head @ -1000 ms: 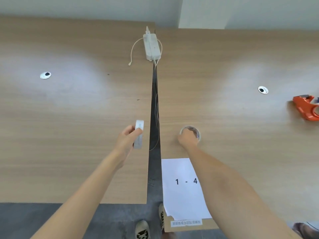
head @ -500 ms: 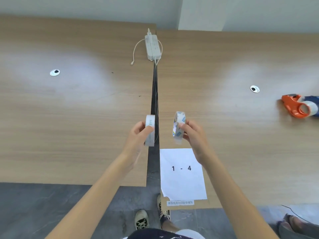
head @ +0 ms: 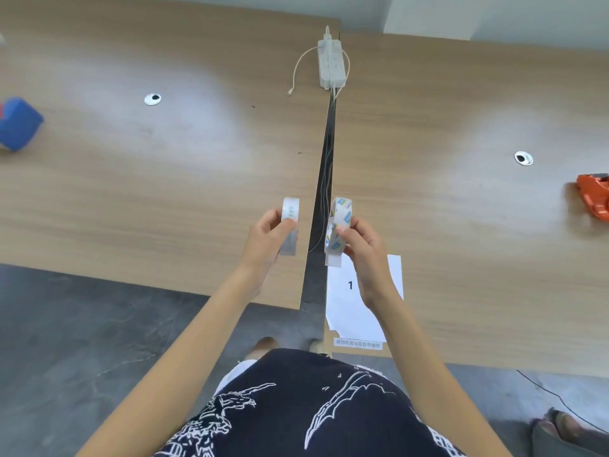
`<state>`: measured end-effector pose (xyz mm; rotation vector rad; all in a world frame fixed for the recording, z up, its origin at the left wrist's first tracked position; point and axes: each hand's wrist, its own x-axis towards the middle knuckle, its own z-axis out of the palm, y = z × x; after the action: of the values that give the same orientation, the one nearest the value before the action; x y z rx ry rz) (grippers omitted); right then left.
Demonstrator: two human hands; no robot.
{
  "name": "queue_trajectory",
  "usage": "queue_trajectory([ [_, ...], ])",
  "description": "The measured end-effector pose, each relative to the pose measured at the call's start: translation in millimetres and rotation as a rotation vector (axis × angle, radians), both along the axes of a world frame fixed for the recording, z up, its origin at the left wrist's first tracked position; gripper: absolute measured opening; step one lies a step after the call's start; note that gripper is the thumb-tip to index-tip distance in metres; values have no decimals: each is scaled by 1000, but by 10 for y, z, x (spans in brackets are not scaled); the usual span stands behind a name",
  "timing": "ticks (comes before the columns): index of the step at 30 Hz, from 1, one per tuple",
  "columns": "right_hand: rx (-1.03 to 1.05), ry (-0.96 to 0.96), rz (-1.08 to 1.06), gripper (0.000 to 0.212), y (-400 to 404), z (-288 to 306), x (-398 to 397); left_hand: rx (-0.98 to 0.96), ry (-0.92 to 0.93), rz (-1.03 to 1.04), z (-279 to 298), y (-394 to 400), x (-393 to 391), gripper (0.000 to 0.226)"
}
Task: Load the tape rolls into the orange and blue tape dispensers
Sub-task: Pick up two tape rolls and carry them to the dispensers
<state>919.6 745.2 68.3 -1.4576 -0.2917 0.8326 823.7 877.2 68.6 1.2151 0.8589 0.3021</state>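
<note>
My left hand (head: pixel 268 240) grips a clear tape roll (head: pixel 290 225) upright, edge-on, above the left table's near right corner. My right hand (head: pixel 361 245) holds a second tape roll (head: pixel 337 230) with blue and white print, also edge-on, over the gap between the tables. The two rolls are side by side and apart. The orange tape dispenser (head: pixel 594 201) lies at the far right edge of the view on the right table, partly cut off. The blue tape dispenser (head: pixel 18 123) lies at the far left edge on the left table.
Two wooden tables (head: pixel 164 166) meet at a narrow dark gap with cables. A white power strip (head: pixel 331 64) lies at the far end of the gap. A white paper sheet (head: pixel 359 311) marked "1" lies under my right forearm. Round cable grommets (head: pixel 152 99) sit in each table.
My right hand lifted the printed roll off the right table and brought it beside the left hand's roll. The view swung left and down, revealing the blue dispenser.
</note>
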Motion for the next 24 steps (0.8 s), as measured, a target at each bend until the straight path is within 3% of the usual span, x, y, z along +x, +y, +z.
queue_trajectory([
  [3,-31,7,-18,17,164,-37,-144,-20,-10,-18,-57,143,-124,22],
  [10,-80,17,-139,45,711,-102,-666,-4,-28,-174,-149,819,-427,13],
  [14,-133,11,-222,16,1050,-142,-1059,8,7,-289,-141,1218,-716,13],
  [18,-162,-14,-211,30,1309,-199,-1446,-2,2,-325,-178,1483,-1062,19],
  [21,-140,-18,-204,13,1513,-182,-1659,-16,12,-322,-226,1631,-1279,28],
  [24,-97,-11,-158,16,1707,-214,-1819,-11,-7,-268,-271,1752,-1480,30],
])
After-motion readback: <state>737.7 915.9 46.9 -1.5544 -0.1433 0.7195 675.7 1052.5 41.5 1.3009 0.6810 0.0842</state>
